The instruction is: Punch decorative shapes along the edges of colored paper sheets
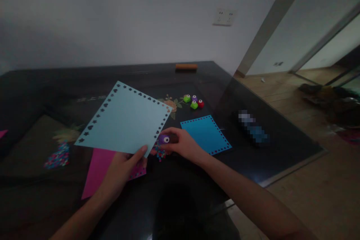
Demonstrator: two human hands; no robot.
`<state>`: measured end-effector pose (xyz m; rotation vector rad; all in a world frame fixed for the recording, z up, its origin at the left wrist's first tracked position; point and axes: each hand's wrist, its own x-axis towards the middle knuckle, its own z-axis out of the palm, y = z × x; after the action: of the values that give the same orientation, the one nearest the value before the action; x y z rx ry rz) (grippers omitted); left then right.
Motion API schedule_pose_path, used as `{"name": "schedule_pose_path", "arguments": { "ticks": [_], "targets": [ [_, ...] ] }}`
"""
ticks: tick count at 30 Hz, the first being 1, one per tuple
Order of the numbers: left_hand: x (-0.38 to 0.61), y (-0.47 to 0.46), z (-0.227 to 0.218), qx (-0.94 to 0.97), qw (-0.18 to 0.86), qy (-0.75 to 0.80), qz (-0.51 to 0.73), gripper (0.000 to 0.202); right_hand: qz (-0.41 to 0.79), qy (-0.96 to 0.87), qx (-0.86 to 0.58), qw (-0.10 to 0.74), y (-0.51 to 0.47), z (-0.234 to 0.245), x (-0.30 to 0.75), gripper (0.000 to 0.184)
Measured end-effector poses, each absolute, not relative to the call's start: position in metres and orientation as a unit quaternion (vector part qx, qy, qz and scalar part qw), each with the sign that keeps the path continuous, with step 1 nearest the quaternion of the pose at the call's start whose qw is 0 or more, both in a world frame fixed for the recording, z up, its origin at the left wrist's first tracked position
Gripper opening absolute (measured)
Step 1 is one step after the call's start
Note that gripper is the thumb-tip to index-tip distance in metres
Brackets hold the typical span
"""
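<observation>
Pinched at its near corner by my left hand (132, 163), a light blue sheet of paper (123, 120) is held up and tilted. Star and heart shaped holes run along its edges. My right hand (182, 144) grips a small purple craft punch (164, 139) with a star mark on top, right at the sheet's right edge. Whether the paper sits in the punch's slot I cannot tell. Under the punch lies a heap of coloured paper confetti (161, 153). Partly hidden beneath my left hand is a pink sheet (97, 172) with punched edges.
A blue punched sheet (201, 135) lies right of my right hand. Behind it stand several small punches (194, 104), green, purple and red. More confetti (58, 155) is at the left. A brown roll (186, 67) rests near the wall; a blurred-out object (251, 127) lies on the right.
</observation>
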<state>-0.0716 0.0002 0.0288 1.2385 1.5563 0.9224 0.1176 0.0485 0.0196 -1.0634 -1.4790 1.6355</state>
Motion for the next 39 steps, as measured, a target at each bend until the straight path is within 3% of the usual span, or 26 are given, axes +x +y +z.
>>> {"name": "schedule_pose_path", "arguments": {
  "ticks": [7,11,20,28,33,39],
  "targets": [
    [-0.085,0.002,0.02,0.525,0.432,0.653,0.332,0.05,0.404,-0.706,-0.457,0.36,0.059,0.023,0.124,0.023],
    [-0.087,0.002,0.015,0.522,0.44,0.663,0.306,0.052,0.288,-0.769,-0.499,0.275,0.079,0.024,0.12,0.018],
    [-0.082,0.001,0.031,0.554,0.416,0.634,0.342,0.045,0.257,-0.797,-0.49,0.243,0.105,0.022,0.098,0.016],
    [-0.079,0.001,0.037,0.537,0.42,0.646,0.343,0.041,0.303,-0.772,-0.483,0.282,0.08,0.028,0.109,0.02],
    [-0.075,-0.002,0.036,0.531,0.433,0.636,0.355,0.039,0.454,-0.7,-0.438,0.333,0.062,0.028,0.117,0.031],
    [-0.063,-0.001,0.041,0.531,0.419,0.63,0.381,0.035,0.646,-0.558,-0.398,0.337,0.041,0.03,0.127,0.04]
  ]
}}
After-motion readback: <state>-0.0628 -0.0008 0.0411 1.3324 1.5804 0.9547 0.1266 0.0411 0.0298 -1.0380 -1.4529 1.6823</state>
